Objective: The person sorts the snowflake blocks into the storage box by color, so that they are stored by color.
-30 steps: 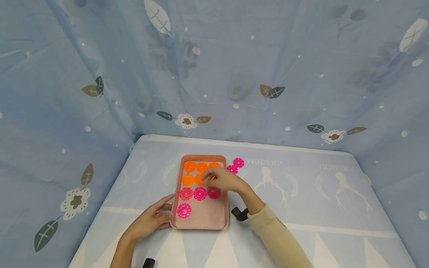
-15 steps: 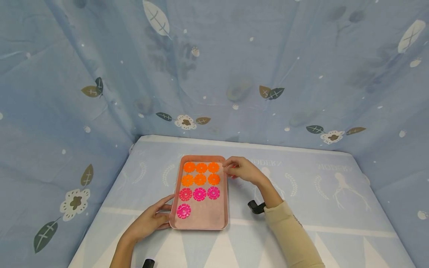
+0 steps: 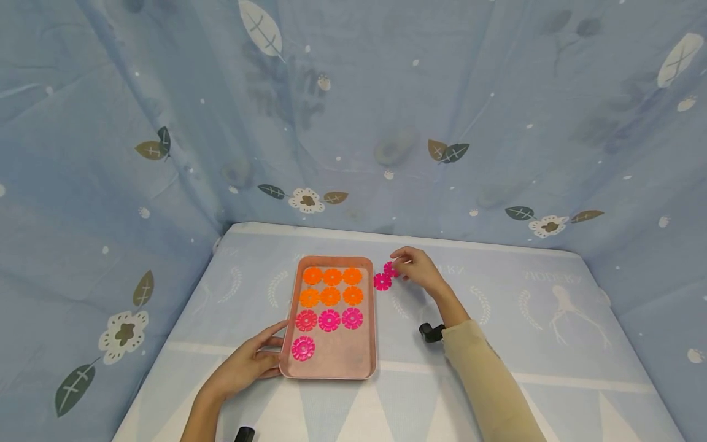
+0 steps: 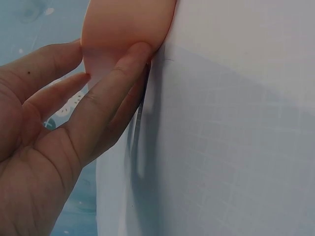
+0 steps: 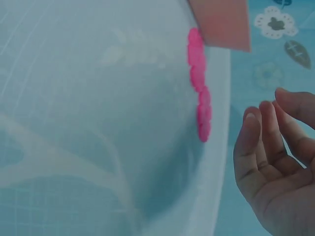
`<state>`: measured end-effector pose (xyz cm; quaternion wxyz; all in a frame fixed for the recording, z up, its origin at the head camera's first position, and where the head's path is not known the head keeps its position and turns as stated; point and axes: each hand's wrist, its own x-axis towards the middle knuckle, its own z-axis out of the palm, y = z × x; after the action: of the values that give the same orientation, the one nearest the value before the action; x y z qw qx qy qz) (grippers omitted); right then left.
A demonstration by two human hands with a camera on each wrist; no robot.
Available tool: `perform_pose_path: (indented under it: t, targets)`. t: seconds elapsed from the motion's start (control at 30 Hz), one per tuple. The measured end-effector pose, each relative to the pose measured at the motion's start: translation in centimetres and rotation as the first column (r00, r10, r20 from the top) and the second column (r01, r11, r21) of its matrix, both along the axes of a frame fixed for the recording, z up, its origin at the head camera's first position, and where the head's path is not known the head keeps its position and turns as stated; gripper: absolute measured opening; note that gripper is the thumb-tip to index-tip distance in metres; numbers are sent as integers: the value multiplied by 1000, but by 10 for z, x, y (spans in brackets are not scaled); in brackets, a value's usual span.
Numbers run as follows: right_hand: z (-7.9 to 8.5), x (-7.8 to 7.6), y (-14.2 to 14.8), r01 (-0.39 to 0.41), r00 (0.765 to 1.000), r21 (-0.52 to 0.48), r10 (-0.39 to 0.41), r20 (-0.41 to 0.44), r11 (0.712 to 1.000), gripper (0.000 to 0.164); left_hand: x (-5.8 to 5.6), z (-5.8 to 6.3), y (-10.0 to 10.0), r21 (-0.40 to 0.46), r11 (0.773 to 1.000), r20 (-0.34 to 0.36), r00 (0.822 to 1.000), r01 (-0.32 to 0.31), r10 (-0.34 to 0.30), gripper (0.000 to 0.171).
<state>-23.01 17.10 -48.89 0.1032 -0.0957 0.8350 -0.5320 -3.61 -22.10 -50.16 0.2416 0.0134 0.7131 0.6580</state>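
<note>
A pink rectangular tray [image 3: 345, 359] lies on the table with flower-shaped plastic discs in rows. Orange discs [image 3: 330, 296] fill the two far rows, pink discs [image 3: 329, 320] the third, and a single pink disc [image 3: 303, 348] sits at the near left. My left hand [image 3: 243, 367] rests its fingertips against the tray's outer left side; in the left wrist view its extended fingers touch the tray wall [image 4: 125, 22]. My right hand [image 3: 418, 270] hovers over two loose pink discs [image 3: 382, 282] right of the tray, fingers loosely bent. In the right wrist view nothing shows between its fingertips.
A patterned blue cloth [image 3: 497, 319] covers the table. Blue curtains [image 3: 353, 123] with leaf and flower prints stand behind it and at both sides. A black wrist camera mount [image 3: 431, 333] sticks out beside my right wrist.
My right hand has left the tray and moved right to the loose pink discs, then slightly farther right and back, uncovering one. My left hand has stayed at the tray.
</note>
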Motion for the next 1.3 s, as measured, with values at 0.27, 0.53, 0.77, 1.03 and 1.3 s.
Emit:
perform_pose_path:
  t: [0.27, 0.53, 0.77, 1.03, 1.3]
  targets:
    - [-23, -10, 3, 104, 995, 102, -102, -22, 989, 27, 0, 0, 0, 13, 1000, -11, 1000, 15, -15, 66]
    - [-34, -15, 4, 86, 996, 211, -80, -37, 974, 36, 0, 0, 0, -1, 1000, -12, 1000, 13, -13, 67]
    - [-32, -17, 3, 65, 998, 252, -58, -37, 966, 39, -1, 0, 1, -24, 1000, -9, 1000, 6, -6, 66]
    - [-30, -22, 3, 47, 998, 284, -58, 31, 958, 39, 0, 2, 2, -29, 1000, -15, 1000, 3, -4, 66]
    - [-28, -23, 7, 96, 990, 213, -116, 82, 972, 34, 0, 2, 2, -20, 1000, -5, 1000, 2, -3, 67]
